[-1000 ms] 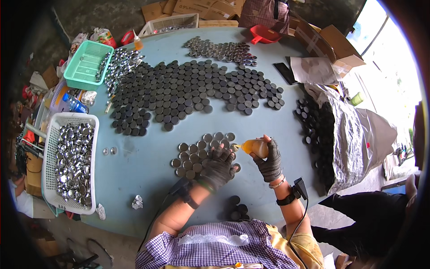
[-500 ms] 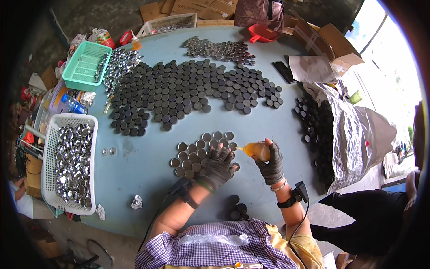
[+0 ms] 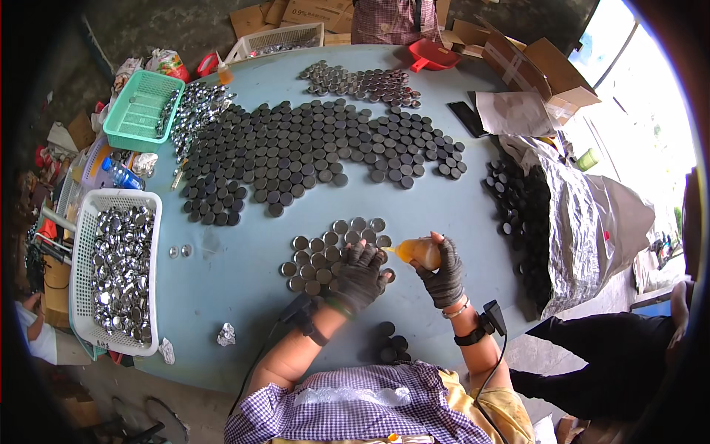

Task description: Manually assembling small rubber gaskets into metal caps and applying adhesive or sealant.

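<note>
In my right hand is a squeeze bottle of amber liquid, tipped on its side with the thin nozzle pointing left. Its tip sits close above the right edge of a cluster of shallow round metal caps. My left hand, in a dark fingerless glove, lies over the right part of that cluster with fingers stretched out, covering some caps. Below the hands, near my body, is a small pile of black discs.
A broad field of dark-faced caps spreads beyond my hands. At left stand a white basket of shiny caps and a green basket. Black discs spill from a silver bag at right. Another person stands at the far edge.
My right hand and the bottle have shifted slightly left and down, bringing the nozzle nearer my left fingers. The person at the far side has moved left.
</note>
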{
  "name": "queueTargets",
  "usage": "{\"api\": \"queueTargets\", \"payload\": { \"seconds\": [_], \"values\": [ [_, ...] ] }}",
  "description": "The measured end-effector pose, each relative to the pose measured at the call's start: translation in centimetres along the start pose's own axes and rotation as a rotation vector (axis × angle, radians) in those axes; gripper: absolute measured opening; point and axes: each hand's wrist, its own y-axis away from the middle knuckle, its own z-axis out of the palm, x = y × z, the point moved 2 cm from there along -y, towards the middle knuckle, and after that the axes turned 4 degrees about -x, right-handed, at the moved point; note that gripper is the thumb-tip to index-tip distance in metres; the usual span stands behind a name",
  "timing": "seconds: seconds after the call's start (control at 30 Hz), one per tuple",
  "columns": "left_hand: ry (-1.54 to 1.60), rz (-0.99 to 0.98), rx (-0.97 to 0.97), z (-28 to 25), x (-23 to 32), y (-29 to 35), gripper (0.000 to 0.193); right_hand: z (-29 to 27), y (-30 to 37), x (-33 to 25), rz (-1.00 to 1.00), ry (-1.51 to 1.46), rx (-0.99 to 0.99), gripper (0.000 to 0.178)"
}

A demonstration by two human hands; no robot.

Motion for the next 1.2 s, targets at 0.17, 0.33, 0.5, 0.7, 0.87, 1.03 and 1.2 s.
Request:
{"api": "queueTargets", "payload": {
  "seconds": [0.17,0.33,0.5,0.7,0.87,1.03,1.2],
  "values": [
    [0.027,-0.003,0.011,0.0,0.0,0.1,0.047,0.6,-0.3,0.2,-0.012,-0.016,0.010,0.067],
    [0.017,-0.012,-0.011,0.0,0.1,0.1,0.045,0.9,-0.7,0.6,-0.017,-0.002,0.009,0.068],
    [0.003,-0.010,-0.054,0.2,0.2,0.2,0.044,0.7,-0.9,1.0,0.010,0.004,0.011,0.069],
    [0.001,-0.019,-0.091,0.5,0.0,0.2,0.046,0.0,-0.7,0.8,0.032,0.056,0.024,0.070],
    [-0.012,-0.014,-0.085,0.7,-0.1,0.4,0.046,-0.4,0.0,0.3,0.041,0.068,0.032,0.072],
    [-0.018,-0.020,-0.053,-0.1,0.3,0.5,0.045,-0.1,0.5,0.2,0.034,0.020,0.021,0.071],
    [-0.014,-0.025,-0.130,-2.6,1.3,1.4,0.046,0.7,0.7,1.4,0.056,-0.027,0.055,0.071]
  ]
}}
